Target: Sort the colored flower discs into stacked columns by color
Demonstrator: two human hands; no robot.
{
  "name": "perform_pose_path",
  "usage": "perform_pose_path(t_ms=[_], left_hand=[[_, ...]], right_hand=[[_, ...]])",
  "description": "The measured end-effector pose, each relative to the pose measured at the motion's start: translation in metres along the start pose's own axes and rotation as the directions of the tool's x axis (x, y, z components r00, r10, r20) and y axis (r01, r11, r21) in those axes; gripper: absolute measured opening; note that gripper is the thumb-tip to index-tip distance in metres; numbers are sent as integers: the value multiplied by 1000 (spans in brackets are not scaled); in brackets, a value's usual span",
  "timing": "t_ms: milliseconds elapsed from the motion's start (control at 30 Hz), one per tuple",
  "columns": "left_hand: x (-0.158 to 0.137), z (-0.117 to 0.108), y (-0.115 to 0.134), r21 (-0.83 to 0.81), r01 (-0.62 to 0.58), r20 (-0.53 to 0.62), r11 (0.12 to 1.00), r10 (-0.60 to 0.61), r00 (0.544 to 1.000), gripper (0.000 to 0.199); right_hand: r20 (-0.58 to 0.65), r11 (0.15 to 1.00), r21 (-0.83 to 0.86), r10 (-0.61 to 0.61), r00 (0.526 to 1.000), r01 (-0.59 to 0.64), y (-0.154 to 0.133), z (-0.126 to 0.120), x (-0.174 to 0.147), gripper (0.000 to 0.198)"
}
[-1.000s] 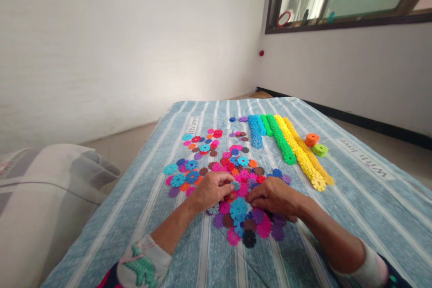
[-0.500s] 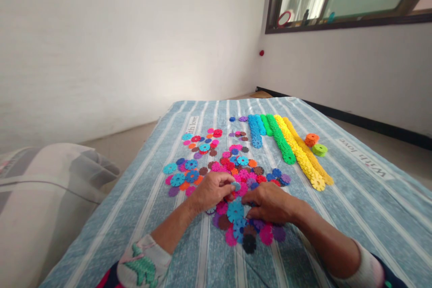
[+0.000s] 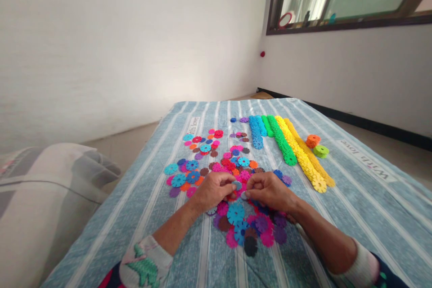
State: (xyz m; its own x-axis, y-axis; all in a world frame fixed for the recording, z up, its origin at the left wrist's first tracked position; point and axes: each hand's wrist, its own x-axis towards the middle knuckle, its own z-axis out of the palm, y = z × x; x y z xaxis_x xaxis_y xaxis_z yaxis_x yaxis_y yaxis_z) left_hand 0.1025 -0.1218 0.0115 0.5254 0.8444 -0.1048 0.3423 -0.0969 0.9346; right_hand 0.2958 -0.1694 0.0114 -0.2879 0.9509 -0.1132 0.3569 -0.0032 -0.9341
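Note:
Over a loose pile of coloured notched plastic discs (image 3: 235, 213), my left hand (image 3: 213, 190) pinches a grey notched disc (image 3: 237, 185) between thumb and fingers. Close on its right, my right hand (image 3: 270, 190) has thumb and forefinger closed on another grey disc (image 3: 244, 195), partly hidden by the fingertips. The two hands are a short gap apart. Pink, red, blue, purple, brown and black discs lie under and around them, some covered by my hands.
Overlapping rows of blue, green (image 3: 283, 146) and yellow discs (image 3: 303, 162) lie to the right. Beside them stand an orange stack (image 3: 313, 140) and a lime stack (image 3: 321, 151). A striped cloth (image 3: 135, 216) covers the surface. Draped fabric (image 3: 50, 198) is at left.
My right hand has lifted from the near discs and moved up, now pinching a grey disc. My left hand stays almost still with its disc. The discs near the right hand have shifted.

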Motion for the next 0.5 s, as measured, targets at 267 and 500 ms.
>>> perform_pose_path(t_ms=[267,500], left_hand=[[2,1,-2,-137,36,52,990,-29,998,21],[2,-1,2,-135,-21,18,991,24,1000,22]], right_hand=[[-178,985,168,-16,984,47,-1,11,7,17],[-213,975,204,-42,976,86,2,21,13,23]])
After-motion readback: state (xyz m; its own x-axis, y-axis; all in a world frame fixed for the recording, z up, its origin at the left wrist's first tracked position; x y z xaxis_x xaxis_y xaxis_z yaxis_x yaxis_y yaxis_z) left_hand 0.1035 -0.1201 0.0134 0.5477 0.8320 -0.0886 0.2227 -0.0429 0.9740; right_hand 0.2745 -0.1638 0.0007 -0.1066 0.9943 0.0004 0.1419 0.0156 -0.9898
